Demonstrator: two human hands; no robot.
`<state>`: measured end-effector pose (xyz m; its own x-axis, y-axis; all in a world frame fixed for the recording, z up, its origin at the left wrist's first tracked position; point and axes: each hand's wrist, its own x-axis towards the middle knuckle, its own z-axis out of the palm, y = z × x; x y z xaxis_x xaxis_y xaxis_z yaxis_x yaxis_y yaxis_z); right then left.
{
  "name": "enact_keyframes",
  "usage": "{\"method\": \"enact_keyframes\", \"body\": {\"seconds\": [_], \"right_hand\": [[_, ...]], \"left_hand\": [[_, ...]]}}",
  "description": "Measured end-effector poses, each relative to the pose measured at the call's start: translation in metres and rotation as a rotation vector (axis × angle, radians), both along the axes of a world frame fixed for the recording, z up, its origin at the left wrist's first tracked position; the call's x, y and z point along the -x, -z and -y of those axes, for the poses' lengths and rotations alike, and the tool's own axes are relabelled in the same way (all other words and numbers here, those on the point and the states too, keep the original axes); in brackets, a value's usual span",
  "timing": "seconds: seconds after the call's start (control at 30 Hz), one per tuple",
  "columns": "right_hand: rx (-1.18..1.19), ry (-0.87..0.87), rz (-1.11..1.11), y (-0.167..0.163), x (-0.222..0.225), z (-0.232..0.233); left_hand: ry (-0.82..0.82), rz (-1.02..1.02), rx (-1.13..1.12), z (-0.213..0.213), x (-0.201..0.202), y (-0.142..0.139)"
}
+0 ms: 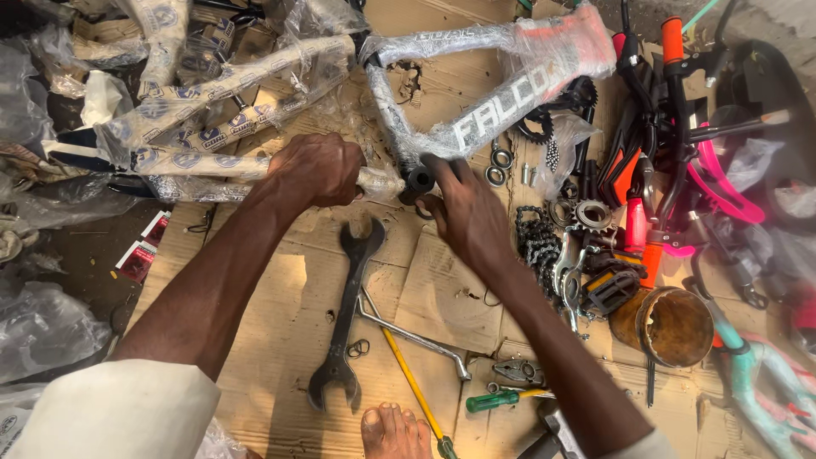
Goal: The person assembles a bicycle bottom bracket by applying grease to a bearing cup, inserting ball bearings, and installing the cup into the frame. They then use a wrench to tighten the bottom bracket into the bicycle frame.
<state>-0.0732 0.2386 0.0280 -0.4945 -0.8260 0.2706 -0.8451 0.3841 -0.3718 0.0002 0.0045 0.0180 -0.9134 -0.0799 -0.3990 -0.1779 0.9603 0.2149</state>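
Observation:
A bicycle frame (476,127) wrapped in clear plastic lies on flattened cardboard (280,323). My left hand (316,168) is closed around a wrapped tube of the frame just left of the bottom bracket shell (420,180). My right hand (463,208) rests its fingers on the right side of that dark shell, on a small ring-shaped part I cannot make out. A large black double-ended spanner (347,314) lies on the cardboard just below both hands.
A metal crank arm (416,338), a yellow-shafted tool (412,387), pliers (518,371) and a green-handled screwdriver (497,399) lie near my bare foot (393,432). To the right: chain (537,246), sprocket (592,215), pedal (608,291), rusty tin (667,325), handlebars with orange grips (671,38). Wrapped frame parts (195,110) lie left.

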Motion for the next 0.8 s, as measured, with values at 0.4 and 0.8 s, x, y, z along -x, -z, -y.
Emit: {"method": "enact_keyframes", "body": {"seconds": [0.4,0.8], "right_hand": [[-0.021,-0.207,-0.13,-0.024,0.038,0.009],[-0.638,0.029,-0.125,-0.038,0.034,0.015]], "left_hand": [[-0.053,-0.041,-0.012,0.0,0.001,0.008],[0.05,-0.174,0.031,0.005,0.007,0.032]]}}
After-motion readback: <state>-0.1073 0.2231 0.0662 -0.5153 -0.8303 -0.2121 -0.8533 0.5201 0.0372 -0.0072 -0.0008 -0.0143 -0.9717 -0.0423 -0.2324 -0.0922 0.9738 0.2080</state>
